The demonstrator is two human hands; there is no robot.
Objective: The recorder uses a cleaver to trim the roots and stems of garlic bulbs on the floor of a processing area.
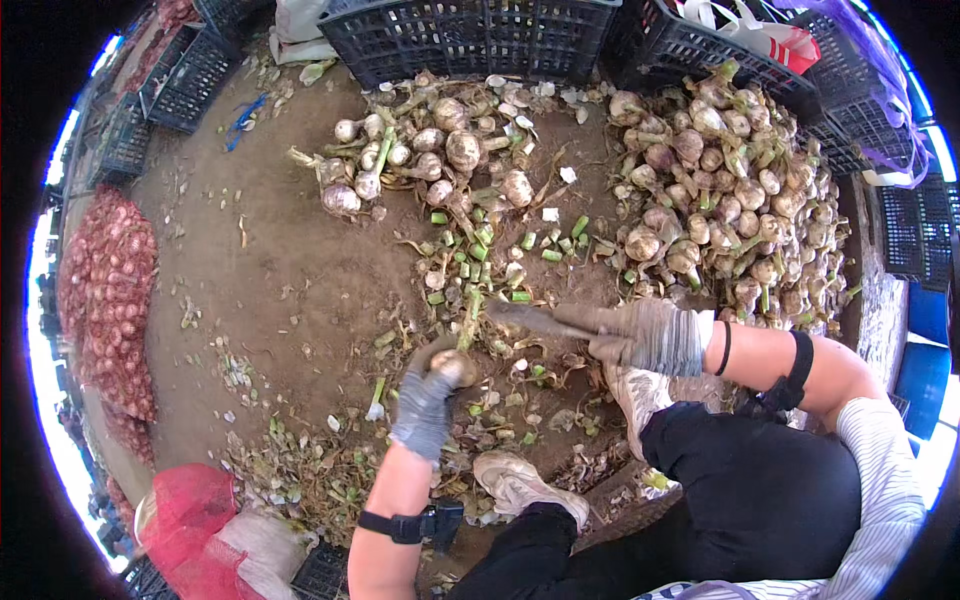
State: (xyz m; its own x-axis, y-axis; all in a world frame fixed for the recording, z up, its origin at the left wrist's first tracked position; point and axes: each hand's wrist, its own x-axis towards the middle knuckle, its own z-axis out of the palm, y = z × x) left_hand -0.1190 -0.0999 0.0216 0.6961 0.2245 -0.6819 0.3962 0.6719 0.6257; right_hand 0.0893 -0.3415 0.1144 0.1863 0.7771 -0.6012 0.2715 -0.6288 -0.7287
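Observation:
My left hand, in a grey work glove, is closed round a garlic bulb whose green stem points away from me. My right hand, gloved too, grips a knife. The knife's blade reaches leftward close to the stem; whether it touches the stem I cannot tell. Beyond the hands lie several cut green stem pieces and a loose group of garlic bulbs. To the right of these rises a large heap of garlic with stems.
Black plastic crates line the far side, and more stand at the right. A red mesh sack of bulbs is at the left. Dry leaf scraps cover the dirt floor near my shoes. A red-and-white bundle sits at lower left.

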